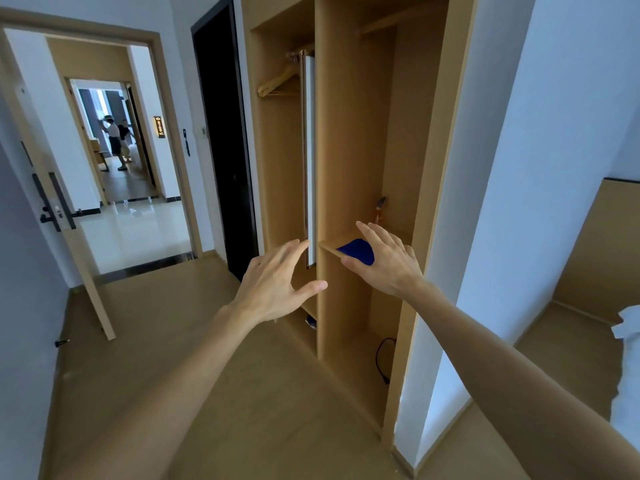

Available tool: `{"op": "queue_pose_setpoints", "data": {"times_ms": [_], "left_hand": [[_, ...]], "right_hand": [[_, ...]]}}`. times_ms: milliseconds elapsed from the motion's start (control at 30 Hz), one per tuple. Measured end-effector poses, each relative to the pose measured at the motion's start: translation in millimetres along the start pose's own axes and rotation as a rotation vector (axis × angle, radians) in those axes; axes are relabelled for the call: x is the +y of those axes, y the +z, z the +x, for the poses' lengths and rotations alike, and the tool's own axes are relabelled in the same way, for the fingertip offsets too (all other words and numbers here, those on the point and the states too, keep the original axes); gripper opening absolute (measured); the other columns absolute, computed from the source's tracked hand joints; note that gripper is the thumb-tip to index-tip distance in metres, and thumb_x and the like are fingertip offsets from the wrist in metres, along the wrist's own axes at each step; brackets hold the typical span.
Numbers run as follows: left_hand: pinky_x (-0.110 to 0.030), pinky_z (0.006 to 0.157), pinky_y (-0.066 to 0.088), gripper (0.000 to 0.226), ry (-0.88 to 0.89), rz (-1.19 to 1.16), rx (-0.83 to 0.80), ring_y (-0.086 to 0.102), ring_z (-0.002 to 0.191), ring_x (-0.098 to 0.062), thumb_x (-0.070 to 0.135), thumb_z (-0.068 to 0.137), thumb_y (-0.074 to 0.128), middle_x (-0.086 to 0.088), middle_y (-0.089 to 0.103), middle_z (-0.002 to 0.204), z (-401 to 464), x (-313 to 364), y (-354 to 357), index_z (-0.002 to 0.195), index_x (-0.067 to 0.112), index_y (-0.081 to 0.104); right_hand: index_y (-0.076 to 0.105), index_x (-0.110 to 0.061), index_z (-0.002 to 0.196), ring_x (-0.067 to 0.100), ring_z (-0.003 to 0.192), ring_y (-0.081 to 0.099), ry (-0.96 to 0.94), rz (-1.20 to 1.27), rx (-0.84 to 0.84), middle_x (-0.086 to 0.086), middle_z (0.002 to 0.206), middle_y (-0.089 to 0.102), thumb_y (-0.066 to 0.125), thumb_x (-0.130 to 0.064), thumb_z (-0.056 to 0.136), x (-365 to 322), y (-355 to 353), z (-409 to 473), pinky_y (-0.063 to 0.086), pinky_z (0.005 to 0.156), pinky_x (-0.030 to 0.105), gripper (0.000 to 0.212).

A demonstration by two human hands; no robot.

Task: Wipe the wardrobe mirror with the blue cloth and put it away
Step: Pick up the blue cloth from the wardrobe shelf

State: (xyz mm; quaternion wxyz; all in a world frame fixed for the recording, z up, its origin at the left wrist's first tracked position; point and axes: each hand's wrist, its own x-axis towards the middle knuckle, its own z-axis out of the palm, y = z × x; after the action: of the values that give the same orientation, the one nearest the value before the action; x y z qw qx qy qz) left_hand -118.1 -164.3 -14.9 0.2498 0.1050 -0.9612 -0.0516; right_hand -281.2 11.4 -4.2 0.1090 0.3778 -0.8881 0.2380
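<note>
Head view: the flat dark blue cloth (356,250) is seen lying on the light wooden wardrobe shelf (329,247), at its near edge, its long axis running left-near to right-far. The right hand (384,261) is laid over it with fingers straight and apart. The left hand (273,289) is held spread, empty, near the narrow upright mirror (310,161), seen edge-on.

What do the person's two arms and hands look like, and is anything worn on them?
Both forearms are bare, with no sleeve in view. The left hand and the right hand wear no glove, and no ring, watch or bracelet shows on them.
</note>
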Motion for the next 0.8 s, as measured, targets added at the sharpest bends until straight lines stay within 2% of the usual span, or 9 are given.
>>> {"op": "queue_pose_setpoints", "data": {"times_ms": [133,400,800], "left_hand": [[-0.05,0.115,0.028,0.089,0.032,0.004,-0.002,0.029,0.146,-0.019,0.079,0.085,0.039,0.003,0.026,0.162,36,-42,10,0.156,0.029,0.017],[-0.044,0.113,0.028,0.088,0.094,-0.015,-0.004,0.031,0.145,-0.018,0.077,0.087,0.04,0.005,0.028,0.161,108,-93,50,0.156,0.026,0.019],[-0.046,0.113,0.031,0.09,0.075,-0.017,-0.049,0.032,0.144,-0.018,0.079,0.085,0.038,0.006,0.027,0.161,265,-150,142,0.156,0.028,0.017]], "right_hand": [[0.014,-0.038,0.161,0.028,0.155,0.017,0.034,-0.008,-0.006,-0.006,0.169,0.017,0.048,-0.071,0.095,-2,19,41,0.018,0.122,0.061,0.081],[0.013,-0.038,0.161,0.027,0.155,0.017,0.092,-0.01,-0.023,-0.006,0.169,0.016,0.048,-0.071,0.094,11,61,117,0.018,0.122,0.059,0.082],[0.01,-0.037,0.161,0.026,0.155,0.016,0.116,-0.002,-0.054,-0.006,0.17,0.015,0.048,-0.07,0.094,89,118,281,0.019,0.123,0.058,0.083]]}}
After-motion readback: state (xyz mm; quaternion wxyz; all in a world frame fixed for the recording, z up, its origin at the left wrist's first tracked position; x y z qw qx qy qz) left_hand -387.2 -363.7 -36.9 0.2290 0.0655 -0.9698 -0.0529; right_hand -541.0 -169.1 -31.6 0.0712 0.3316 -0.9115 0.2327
